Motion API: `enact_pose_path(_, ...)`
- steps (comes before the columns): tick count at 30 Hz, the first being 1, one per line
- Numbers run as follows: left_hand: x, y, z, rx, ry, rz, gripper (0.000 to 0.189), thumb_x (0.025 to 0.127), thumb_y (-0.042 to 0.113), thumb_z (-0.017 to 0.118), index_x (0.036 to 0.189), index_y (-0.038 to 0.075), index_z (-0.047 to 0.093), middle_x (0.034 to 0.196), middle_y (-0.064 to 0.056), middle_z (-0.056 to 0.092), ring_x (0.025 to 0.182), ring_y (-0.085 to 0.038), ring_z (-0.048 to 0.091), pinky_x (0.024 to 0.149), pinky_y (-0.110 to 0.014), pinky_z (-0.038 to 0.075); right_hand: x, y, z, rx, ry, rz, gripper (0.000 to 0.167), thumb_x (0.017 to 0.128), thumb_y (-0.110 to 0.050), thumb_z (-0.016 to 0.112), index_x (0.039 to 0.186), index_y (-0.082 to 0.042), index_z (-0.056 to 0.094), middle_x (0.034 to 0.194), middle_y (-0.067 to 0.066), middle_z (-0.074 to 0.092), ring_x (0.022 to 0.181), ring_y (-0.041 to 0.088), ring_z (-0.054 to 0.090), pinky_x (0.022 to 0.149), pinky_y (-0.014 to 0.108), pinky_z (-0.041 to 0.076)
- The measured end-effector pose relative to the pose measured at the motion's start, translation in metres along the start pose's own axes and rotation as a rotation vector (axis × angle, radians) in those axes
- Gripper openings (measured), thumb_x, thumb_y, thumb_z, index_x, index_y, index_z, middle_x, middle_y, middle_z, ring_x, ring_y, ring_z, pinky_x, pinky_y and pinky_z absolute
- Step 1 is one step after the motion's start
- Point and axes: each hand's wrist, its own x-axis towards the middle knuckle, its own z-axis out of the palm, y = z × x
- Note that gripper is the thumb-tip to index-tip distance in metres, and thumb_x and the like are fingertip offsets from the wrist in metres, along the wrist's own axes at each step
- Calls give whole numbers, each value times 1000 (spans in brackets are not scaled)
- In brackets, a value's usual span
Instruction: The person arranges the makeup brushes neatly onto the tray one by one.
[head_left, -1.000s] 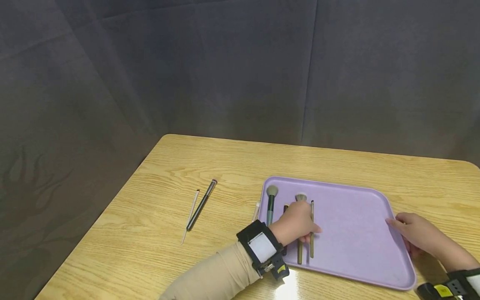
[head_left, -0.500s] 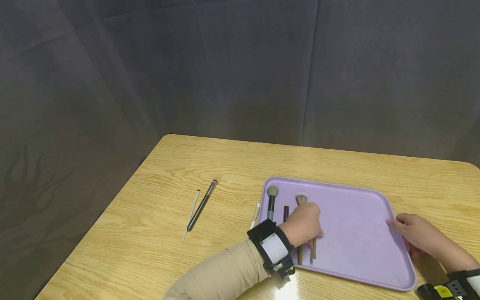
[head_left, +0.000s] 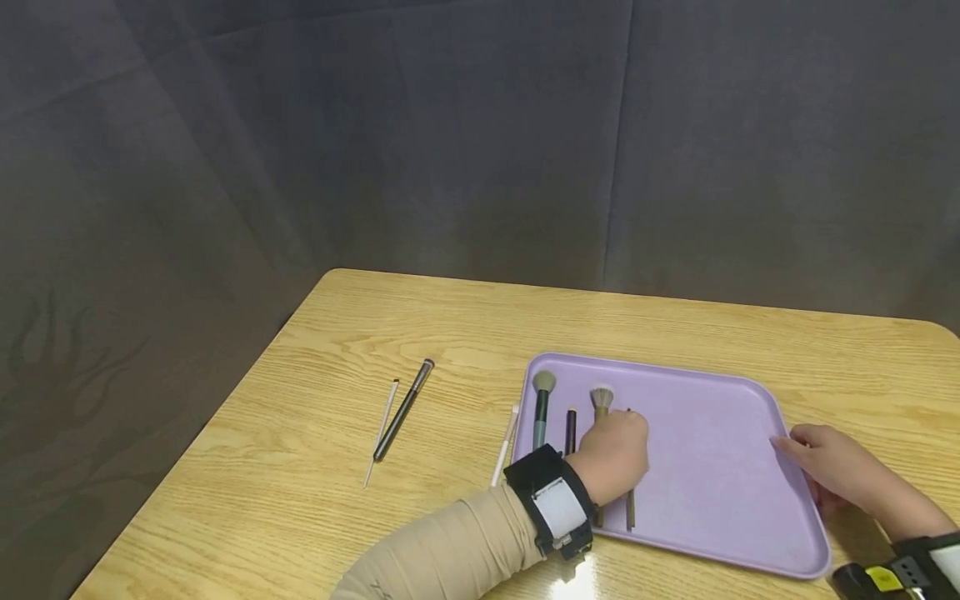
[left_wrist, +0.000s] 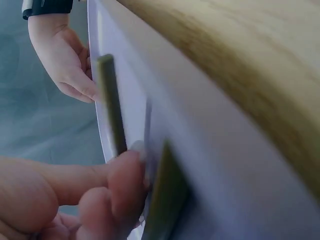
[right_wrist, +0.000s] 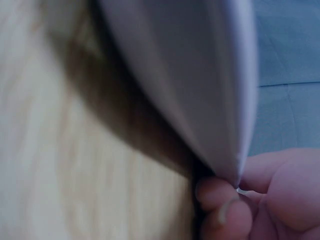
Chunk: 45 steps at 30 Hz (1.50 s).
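A lilac tray [head_left: 712,467] lies on the table. My right hand [head_left: 843,467] grips its right rim, thumb on top; the right wrist view shows the fingers [right_wrist: 227,220] curled under the edge. Over the tray's left part, my left hand [head_left: 613,457] pinches a thin makeup brush [head_left: 631,512] by its olive handle [left_wrist: 112,102]. The hand hides the brush's middle. Just left of it in the tray lies a fluffy-headed makeup brush [head_left: 602,398], partly covered by the hand. Further left are a dark-handled brush [head_left: 572,429] and a round-headed green brush [head_left: 542,408].
A white-handled brush [head_left: 504,446] lies on the table against the tray's left side. Farther left, a dark brush [head_left: 405,408] crosses a thin white one [head_left: 382,429]. A dark cloth [head_left: 480,150] hangs behind the table [head_left: 300,450].
My left hand has shifted slightly right and nearer, and the thin brush has moved with it, away from the fluffy-headed brush. My right hand stays on the tray's rim.
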Motion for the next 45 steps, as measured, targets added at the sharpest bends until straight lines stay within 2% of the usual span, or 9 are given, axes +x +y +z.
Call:
enact_pose_path(4, 0, -4, 1, -22, -20, 19, 9, 82, 13, 75, 77, 10, 69, 66, 1, 60, 47, -7, 47, 38, -20, 38, 0, 0, 0, -5, 7, -5, 29, 104, -18, 38, 83, -3, 49, 54, 3, 47, 40, 15, 48, 40, 29, 43)
enact_pose_path(8, -1, -8, 2, -90, -37, 43, 9, 82, 13, 75, 77, 8, 68, 65, 2, 59, 50, -7, 48, 43, -19, 40, 0, 1, 1, -5, 12, -3, 29, 104, -18, 38, 83, -2, 49, 55, 3, 47, 40, 16, 48, 40, 29, 44)
enact_pose_path(15, -13, -13, -2, -234, -75, 6, 15, 87, 7, 68, 73, 4, 63, 51, 1, 53, 30, -5, 45, 33, -17, 37, 0, 0, 1, 4, 12, 2, 28, 104, -18, 38, 83, -2, 49, 56, 3, 47, 41, 15, 48, 41, 30, 45)
enact_pose_path(21, -24, -21, -10, -332, -62, -33, 13, 88, 10, 70, 81, 2, 64, 50, 1, 53, 31, -5, 44, 34, -18, 38, 0, 0, 1, 2, 8, 10, 28, 104, -17, 38, 83, -2, 49, 55, 4, 47, 41, 15, 48, 41, 30, 45)
enact_pose_path(24, -30, -27, -14, -392, -36, -26, 14, 87, 11, 72, 91, 0, 65, 62, -3, 62, 42, -5, 49, 41, -18, 40, -1, 0, 0, 2, 8, 6, 28, 104, -18, 38, 83, -2, 49, 55, 4, 47, 41, 15, 48, 41, 29, 45)
enact_pose_path(28, -36, -38, -20, -427, 22, 6, 16, 85, 10, 74, 93, -1, 65, 79, -8, 65, 57, -9, 53, 49, -20, 43, -1, 1, 0, 4, 9, -5, 29, 105, -18, 38, 82, -3, 49, 54, 4, 47, 40, 16, 49, 40, 30, 44)
enact_pose_path(34, -47, -53, -27, -463, 49, -55, 27, 86, 9, 73, 108, -2, 64, 96, -14, 70, 66, -12, 58, 57, -23, 47, -2, 2, 1, 4, 12, -13, 29, 105, -18, 38, 81, -4, 48, 54, 4, 47, 40, 16, 49, 40, 30, 44)
enact_pose_path(42, -59, -72, -28, -411, 152, -75, 19, 87, 4, 69, 105, -2, 65, 93, -16, 68, 73, -22, 63, 60, -30, 51, -2, 1, 1, 1, 20, -20, 29, 105, -17, 38, 82, -3, 49, 54, 3, 46, 40, 17, 48, 40, 31, 45)
enact_pose_path(45, -62, -77, -27, -412, 167, -89, 17, 88, 2, 68, 104, -3, 64, 94, -16, 68, 77, -23, 63, 62, -32, 52, -1, 0, 2, 2, 21, -14, 29, 105, -18, 38, 82, -3, 49, 55, 3, 46, 40, 16, 48, 40, 30, 45)
